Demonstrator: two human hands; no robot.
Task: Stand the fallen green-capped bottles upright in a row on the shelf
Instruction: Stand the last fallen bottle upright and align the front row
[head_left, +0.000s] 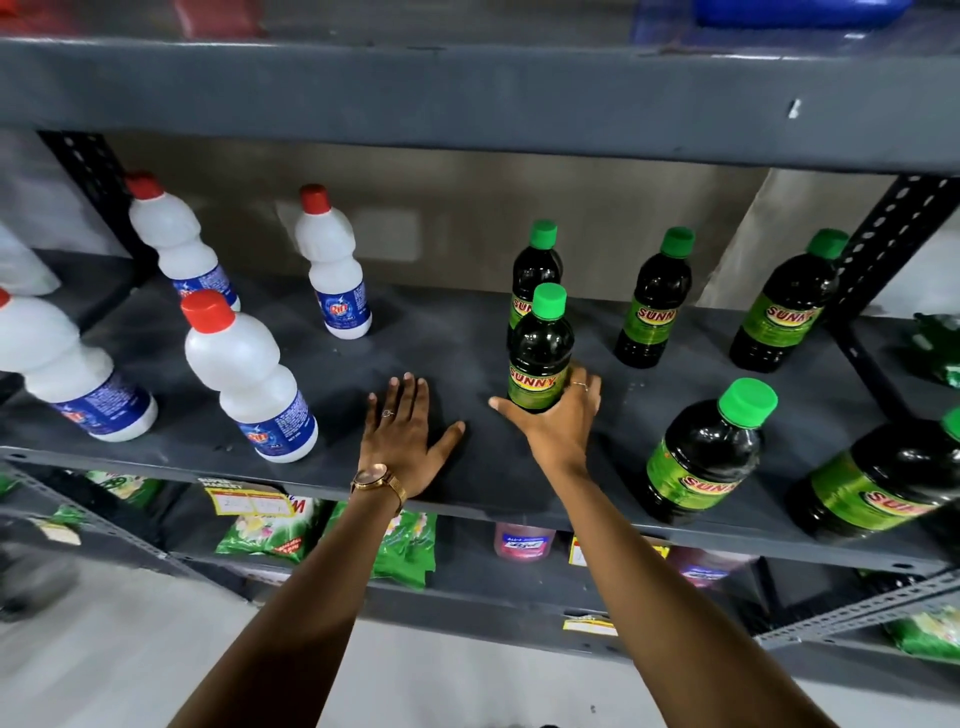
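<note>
Several dark green-capped bottles with green "Sunny" labels stand upright on the grey shelf (447, 364). My right hand (558, 421) grips the base of one bottle (540, 348), upright near the shelf's middle. Right behind it stands another bottle (535, 265). Further right are a back bottle (655, 299) and a far-right back bottle (787, 304). At the front right stand a bottle (709, 452) and one cut off by the frame edge (883, 483). My left hand (402, 423) lies flat and open on the shelf, left of the held bottle.
White bottles with red caps (249, 374) stand on the shelf's left half. An upper shelf (467, 98) overhangs closely. A perforated upright post (878, 249) bounds the right side. Green packets (405, 545) lie on the shelf below.
</note>
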